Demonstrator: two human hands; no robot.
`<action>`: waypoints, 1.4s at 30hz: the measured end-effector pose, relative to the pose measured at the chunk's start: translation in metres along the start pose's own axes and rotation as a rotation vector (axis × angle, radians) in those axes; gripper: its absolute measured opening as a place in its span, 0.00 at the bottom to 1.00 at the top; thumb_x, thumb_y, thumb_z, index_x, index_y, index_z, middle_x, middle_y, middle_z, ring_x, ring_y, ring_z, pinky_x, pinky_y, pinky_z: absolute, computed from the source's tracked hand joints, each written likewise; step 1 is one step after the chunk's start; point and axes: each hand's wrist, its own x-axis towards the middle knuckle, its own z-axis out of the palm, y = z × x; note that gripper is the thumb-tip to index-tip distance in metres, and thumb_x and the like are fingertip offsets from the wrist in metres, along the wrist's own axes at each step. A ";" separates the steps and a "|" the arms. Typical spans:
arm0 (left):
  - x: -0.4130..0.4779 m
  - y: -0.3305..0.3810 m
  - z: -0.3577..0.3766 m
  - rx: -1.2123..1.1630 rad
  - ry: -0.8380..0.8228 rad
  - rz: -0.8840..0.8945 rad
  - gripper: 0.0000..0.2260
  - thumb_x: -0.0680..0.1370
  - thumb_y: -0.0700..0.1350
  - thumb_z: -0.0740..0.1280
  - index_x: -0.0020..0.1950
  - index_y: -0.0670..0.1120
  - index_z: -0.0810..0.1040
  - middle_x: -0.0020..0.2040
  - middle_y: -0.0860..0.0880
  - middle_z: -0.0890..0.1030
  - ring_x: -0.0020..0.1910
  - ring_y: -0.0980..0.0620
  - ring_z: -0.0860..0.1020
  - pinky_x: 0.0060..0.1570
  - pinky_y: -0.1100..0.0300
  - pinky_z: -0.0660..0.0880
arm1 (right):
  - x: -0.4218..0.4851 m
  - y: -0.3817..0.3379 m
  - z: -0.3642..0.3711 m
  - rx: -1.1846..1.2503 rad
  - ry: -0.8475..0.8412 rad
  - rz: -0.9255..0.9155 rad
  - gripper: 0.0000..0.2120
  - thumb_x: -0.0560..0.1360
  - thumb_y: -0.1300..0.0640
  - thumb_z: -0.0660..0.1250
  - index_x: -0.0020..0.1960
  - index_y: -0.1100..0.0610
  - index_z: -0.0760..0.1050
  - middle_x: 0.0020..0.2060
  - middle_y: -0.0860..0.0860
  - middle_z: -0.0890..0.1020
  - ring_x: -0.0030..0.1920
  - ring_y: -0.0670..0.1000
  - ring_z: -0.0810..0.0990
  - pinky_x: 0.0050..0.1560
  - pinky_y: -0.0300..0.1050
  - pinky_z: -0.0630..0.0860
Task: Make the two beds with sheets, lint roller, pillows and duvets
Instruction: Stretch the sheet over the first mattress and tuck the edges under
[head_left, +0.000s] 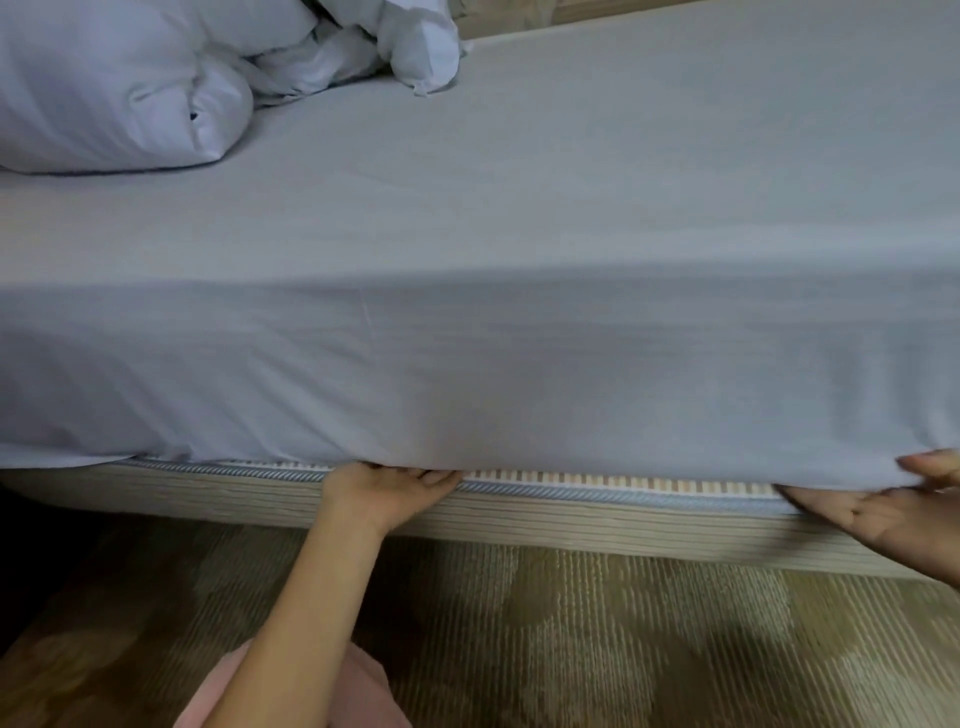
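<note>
The sheet, draped across mid-frame, is tucked under by the left hand, fingers flat together, and pinched by the right hand at lower right; the hem could be dragged free by uneven pulling.

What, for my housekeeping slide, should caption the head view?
Left hand slips under the sheet above the bed base; right hand pinches its hem.

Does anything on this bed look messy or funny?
Yes. The puffy white duvet lies scrunched in a heap at the bed's far left end, not spread out. The pale grey sheet lies smooth.
</note>
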 end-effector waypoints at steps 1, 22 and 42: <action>-0.004 0.009 -0.004 0.021 0.046 0.008 0.22 0.83 0.47 0.47 0.71 0.36 0.64 0.68 0.33 0.69 0.70 0.35 0.63 0.64 0.37 0.59 | 0.041 -0.031 -0.054 0.018 -0.036 0.028 0.27 0.77 0.57 0.46 0.75 0.58 0.59 0.68 0.68 0.67 0.70 0.66 0.65 0.70 0.68 0.50; -0.022 -0.075 0.023 0.072 -0.092 -0.247 0.19 0.83 0.42 0.48 0.68 0.34 0.67 0.67 0.37 0.72 0.69 0.41 0.68 0.70 0.48 0.60 | -0.115 0.021 0.123 -0.058 0.503 -0.175 0.15 0.76 0.65 0.52 0.58 0.63 0.71 0.62 0.55 0.77 0.65 0.58 0.74 0.67 0.55 0.66; -0.016 -0.217 0.094 0.466 -0.412 -0.425 0.20 0.73 0.34 0.58 0.64 0.38 0.73 0.61 0.43 0.79 0.59 0.47 0.76 0.64 0.50 0.65 | -0.098 -0.066 0.092 -0.264 0.743 -0.114 0.11 0.79 0.51 0.59 0.45 0.54 0.77 0.40 0.48 0.81 0.40 0.52 0.81 0.34 0.46 0.79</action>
